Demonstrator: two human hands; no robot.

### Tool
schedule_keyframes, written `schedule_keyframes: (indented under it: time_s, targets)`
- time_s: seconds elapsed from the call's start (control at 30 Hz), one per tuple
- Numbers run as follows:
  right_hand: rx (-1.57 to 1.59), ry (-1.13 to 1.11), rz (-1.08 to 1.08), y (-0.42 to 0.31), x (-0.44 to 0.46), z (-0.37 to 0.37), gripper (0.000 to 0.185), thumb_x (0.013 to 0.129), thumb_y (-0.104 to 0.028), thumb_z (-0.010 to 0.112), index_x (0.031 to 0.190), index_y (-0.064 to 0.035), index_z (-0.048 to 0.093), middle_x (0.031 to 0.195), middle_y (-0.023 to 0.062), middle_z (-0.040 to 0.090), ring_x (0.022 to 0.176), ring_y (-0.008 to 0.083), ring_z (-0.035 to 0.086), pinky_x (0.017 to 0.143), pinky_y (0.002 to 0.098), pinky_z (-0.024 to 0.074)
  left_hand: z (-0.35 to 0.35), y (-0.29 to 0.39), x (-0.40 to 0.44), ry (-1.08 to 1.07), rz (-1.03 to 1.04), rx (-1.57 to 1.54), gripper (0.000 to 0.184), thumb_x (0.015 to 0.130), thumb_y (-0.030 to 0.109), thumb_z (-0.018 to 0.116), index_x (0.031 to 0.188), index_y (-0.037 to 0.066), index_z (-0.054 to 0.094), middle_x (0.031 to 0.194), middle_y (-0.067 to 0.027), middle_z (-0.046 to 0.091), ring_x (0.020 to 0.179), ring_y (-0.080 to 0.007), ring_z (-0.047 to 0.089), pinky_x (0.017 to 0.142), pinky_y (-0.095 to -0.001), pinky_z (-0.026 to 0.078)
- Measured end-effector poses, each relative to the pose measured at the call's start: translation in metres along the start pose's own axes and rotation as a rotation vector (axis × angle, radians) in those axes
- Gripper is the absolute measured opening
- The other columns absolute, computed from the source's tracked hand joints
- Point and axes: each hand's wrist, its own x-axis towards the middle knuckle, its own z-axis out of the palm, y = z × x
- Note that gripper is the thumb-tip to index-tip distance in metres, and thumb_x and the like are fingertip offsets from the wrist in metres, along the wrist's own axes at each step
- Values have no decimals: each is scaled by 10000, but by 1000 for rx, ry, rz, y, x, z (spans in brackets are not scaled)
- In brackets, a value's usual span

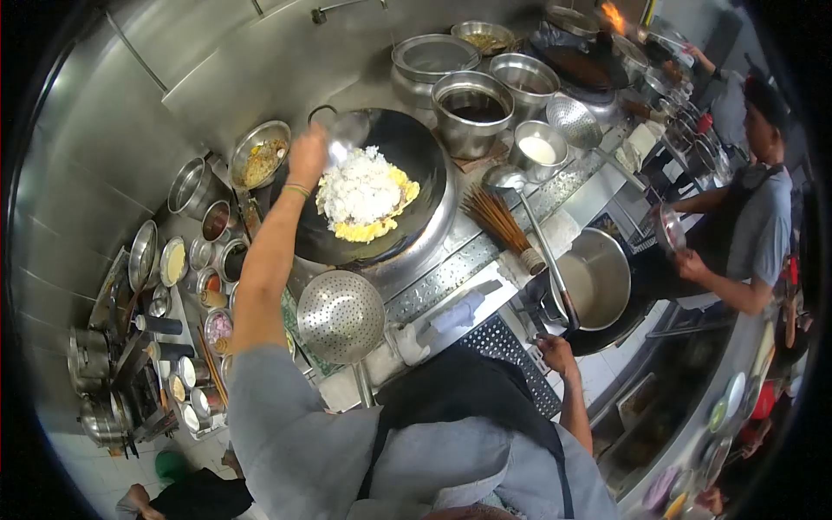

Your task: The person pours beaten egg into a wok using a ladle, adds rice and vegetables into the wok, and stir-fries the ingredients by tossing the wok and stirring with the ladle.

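Note:
My left hand (308,157) grips a shiny metal bowl (349,133), held tilted at the far left side of a large black wok (420,173). Below the bowl, a mound of white rice (362,186) lies on cooked yellow egg (368,230) in the wok. Low on the right, my right hand (558,355) has its fingers curled; what they hold, if anything, is hidden. Just above that hand ends the dark handle of a ladle (546,251), whose bowl rests on the counter. A perforated strainer (341,317) lies between my body and the wok.
A bamboo brush (496,217) and a deep pot of cloudy liquid (598,277) sit to the right. Pots of dark sauce (472,108) and white liquid (539,149) line the back. Seasoning containers (208,277) crowd the left. A co-worker (737,199) holding a bowl stands at right.

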Motion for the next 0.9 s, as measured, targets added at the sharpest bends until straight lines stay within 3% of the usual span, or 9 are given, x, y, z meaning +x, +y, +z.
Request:
schedule_keyframes:
  time_s: [0.1,0.27,0.43,0.57,0.6,0.67,0.77,0.87,0.9]
  targets:
    - [-16,24,-88,10,1,6,317,935,-199,624,1203,-36,668,1009,215,723,907,269,706,804,373,537,28,-2,-16,-37,368,22,165,847,11,507,963,-36,615,965,-240,691,775,-432,683,746,-512,566]
    - [227,52,115,55,-22,17,298,943,-152,614,1213,-36,668,929,121,728,736,164,637,656,336,516,-97,50,19,395,256,-73,283,830,-9,530,1088,-66,632,1261,-274,589,1015,-434,643,883,-484,530]
    - [-205,177,69,114,-56,64,341,884,-298,611,1094,-44,700,1040,232,685,975,419,645,851,510,504,-115,53,4,112,114,-288,375,911,73,588,1269,-38,578,1217,-260,636,1066,-333,648,923,-404,517]
    - [42,220,252,120,-97,78,313,876,-258,606,1082,-42,701,1036,225,690,996,408,650,866,481,518,-48,6,6,-72,65,-194,404,930,96,610,1307,-44,569,1206,-298,634,1059,-334,660,901,-391,523]
    - [68,278,266,116,-105,71,304,877,-244,604,1083,-43,702,1034,227,691,997,406,654,867,470,524,7,-49,19,161,247,-264,433,935,194,595,1329,18,563,1011,-135,683,857,-303,663,790,-415,521]
    - [116,370,344,132,-121,72,298,860,-180,559,1091,-49,696,1017,237,689,973,429,656,851,487,529,-121,108,-31,-89,51,-394,359,968,228,566,1215,-31,594,1000,-208,675,919,-357,649,877,-429,534]
    - [164,515,439,157,-145,79,296,836,-134,534,1069,-65,704,1004,241,688,967,438,657,849,497,531,-142,126,-55,-238,-164,-674,369,928,180,566,1240,-17,571,1112,-178,647,991,-322,618,913,-410,497]
    - [206,602,462,200,-157,88,295,800,-116,556,1042,-111,725,983,227,696,954,423,664,853,495,534,-112,106,-64,-340,417,-123,369,890,137,582,1228,-11,586,1151,-175,629,1026,-303,603,911,-389,481]
    - [226,632,457,212,-163,87,302,795,-112,560,1048,-118,726,978,225,698,950,417,668,855,491,536,-94,102,-81,-489,263,-411,345,904,119,548,1229,13,594,1127,-200,629,1016,-337,598,908,-409,473]
